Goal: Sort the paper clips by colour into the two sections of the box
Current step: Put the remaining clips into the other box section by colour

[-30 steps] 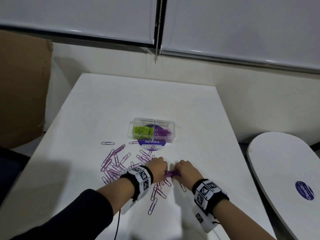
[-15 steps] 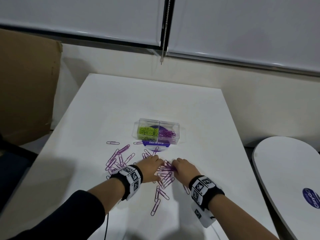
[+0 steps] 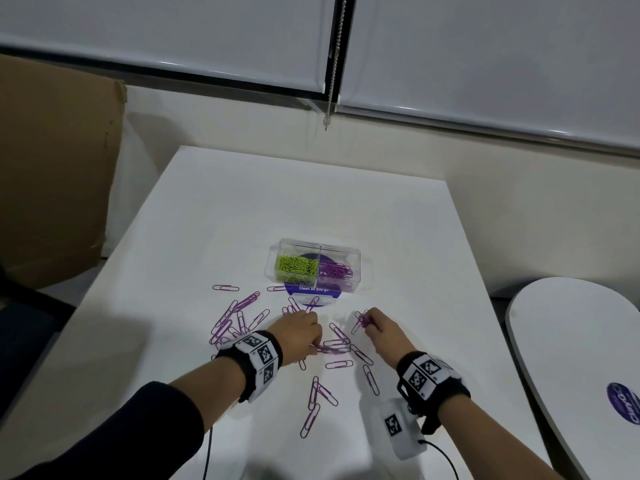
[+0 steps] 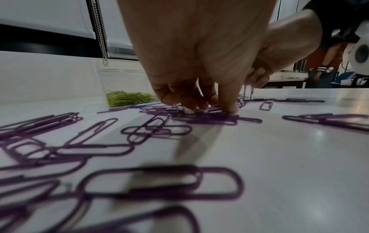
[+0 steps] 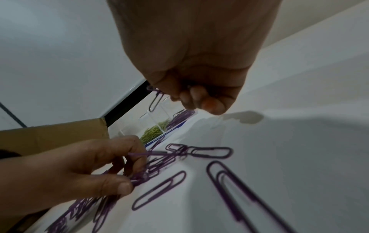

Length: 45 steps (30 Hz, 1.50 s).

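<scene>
R hand [image 3: 382, 329] is lifted just off the white table [image 3: 214, 216], fingers curled round a small bunch of purple clips [image 3: 362, 320]; in the R wrist view 1 clip [image 5: 156, 99] hangs from the grip. L hand [image 3: 299, 332] is down on the table, fingertips [image 4: 229, 108] pinching at a cluster of purple clips [image 3: 334, 346] lying flat between the 2 hands. Lots more loose purple paper clips [image 3: 239, 315] are scattered on the table to the L of and nearer than the hands.

Clear plastic box [image 3: 348, 252] sits further back, mid-table, w/ 2 sections: L one holds green clips [image 3: 296, 265], R one holds purple clips [image 3: 334, 270]. It stands partly on a round purple sticker [image 3: 313, 292] reading "Clean as you go". Cardboard sheet [image 3: 52, 168] leans at far L; 2nd white table [image 3: 571, 341] at R.
</scene>
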Motion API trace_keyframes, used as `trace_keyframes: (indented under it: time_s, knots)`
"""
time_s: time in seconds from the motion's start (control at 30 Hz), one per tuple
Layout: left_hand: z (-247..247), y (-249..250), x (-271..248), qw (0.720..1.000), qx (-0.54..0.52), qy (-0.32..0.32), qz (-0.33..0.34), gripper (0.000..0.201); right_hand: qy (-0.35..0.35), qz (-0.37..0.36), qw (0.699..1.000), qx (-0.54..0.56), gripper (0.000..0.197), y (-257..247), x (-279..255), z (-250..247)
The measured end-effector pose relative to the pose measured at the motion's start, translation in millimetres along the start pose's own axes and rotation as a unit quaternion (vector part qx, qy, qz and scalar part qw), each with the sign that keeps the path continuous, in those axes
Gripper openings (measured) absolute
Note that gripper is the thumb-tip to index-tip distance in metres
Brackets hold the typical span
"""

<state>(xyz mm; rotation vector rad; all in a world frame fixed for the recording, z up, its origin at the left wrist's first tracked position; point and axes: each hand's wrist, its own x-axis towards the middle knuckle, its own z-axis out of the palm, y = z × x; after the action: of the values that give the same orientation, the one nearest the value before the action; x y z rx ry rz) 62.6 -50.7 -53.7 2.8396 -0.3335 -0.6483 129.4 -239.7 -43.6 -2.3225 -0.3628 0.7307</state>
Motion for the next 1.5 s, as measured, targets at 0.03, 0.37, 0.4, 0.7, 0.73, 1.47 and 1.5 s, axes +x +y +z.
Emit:
trace_keyframes:
  time_s: [0.03,0.37,0.4,0.7,0.73,1.47,1.5]
  knots:
    - [-0.3,1.0,1.0,1.0,0.0,-0.006,-0.002,0.031,0.003,-0.001,1.0,0.006,0.026,-0.1,-0.8,0.0]
    - [-15.0,-1.7,-4.0,0.991,-0.128,0.008,-0.04,0.028,-0.001,-0.008,1.0,-0.025,0.037,4.1,-12.9,3.6]
    - [-17.2,-2.9,-6.7,0.986,-0.16,0.018,-0.051,0.028,-0.003,-0.006,1.0,-0.013,0.035,4.0,-13.5,4.1]
    - [-17.3,-32.6,-21.6,0.944,-0.3,0.064,-0.124,0.023,-0.004,-0.06,0.998,-0.018,0.031,-2.6,-14.6,6.5]
    - [-16.7,-34.6,-23.1,0.944,-0.298,0.059,-0.128,0.021,0.005,-0.062,0.998,-0.015,0.022,-3.3,-14.9,6.1]
    - [-40.2,-33.9,0.8,0.993,0.073,-0.092,-0.012,0.111,-0.093,0.026,0.968,-0.23,0.083,-1.8,-15.1,3.2]
    - [-39.1,-34.3,4.6,0.991,0.099,-0.095,-0.004,0.11,-0.102,0.013,0.963,-0.25,0.089,-3.3,-16.3,5.8]
